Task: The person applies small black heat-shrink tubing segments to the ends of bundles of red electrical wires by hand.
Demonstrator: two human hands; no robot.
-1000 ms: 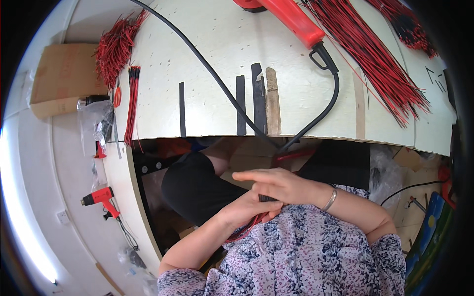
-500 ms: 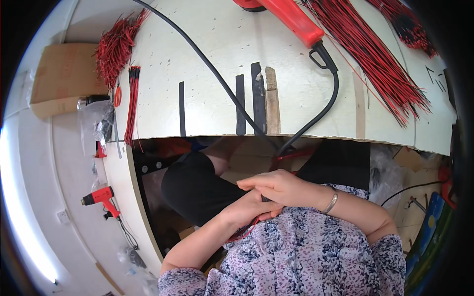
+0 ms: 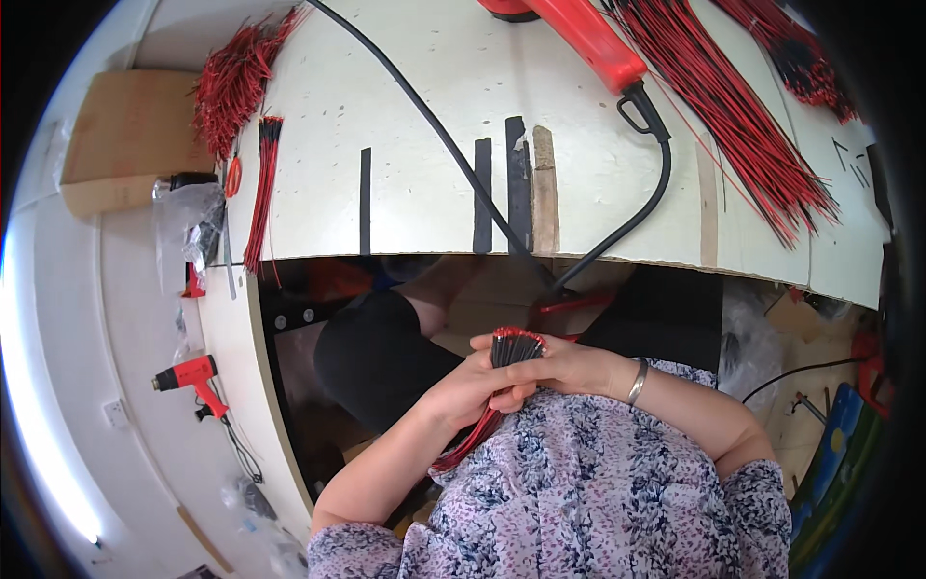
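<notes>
Purple and navy print covers the pale shirt [image 3: 598, 482] of a seated person, seen from above, whose bare forearms come in from the lower edge. Both hands meet just in front of the shirt, below the table edge, around a bundle of thin red and black wires [image 3: 517, 349]. The left hand [image 3: 470, 386] is closed around the bundle, its fingers curled. The right hand [image 3: 574, 369], with a silver bracelet [image 3: 638, 381] at its wrist, is also closed on the bundle from the other side, a digit lying across the front. Black lengths with red tips stand up out of the grip in a tight, fairly level cluster, while red strands trail down below the left hand toward the lap. Beyond the hands is a black-clothed knee [image 3: 376, 362], partly under a white table [image 3: 415, 207]. Near the table's edge lie 3 black strips [image 3: 482, 193] and, just beside the rightmost, 1 tan strip [image 3: 545, 193]. A black cable [image 3: 666, 179] loops up to a red tool handle [image 3: 593, 48], cut off by the upper edge. To its right spreads a long sheaf of red and black wires [image 3: 723, 116]. On the table's left side lie a slim wire bunch [image 3: 262, 193] and, farther off, a tangled red wire heap [image 3: 231, 92], near a cardboard box [image 3: 135, 135]. A red and black heat gun [image 3: 198, 376] is at far left.
</notes>
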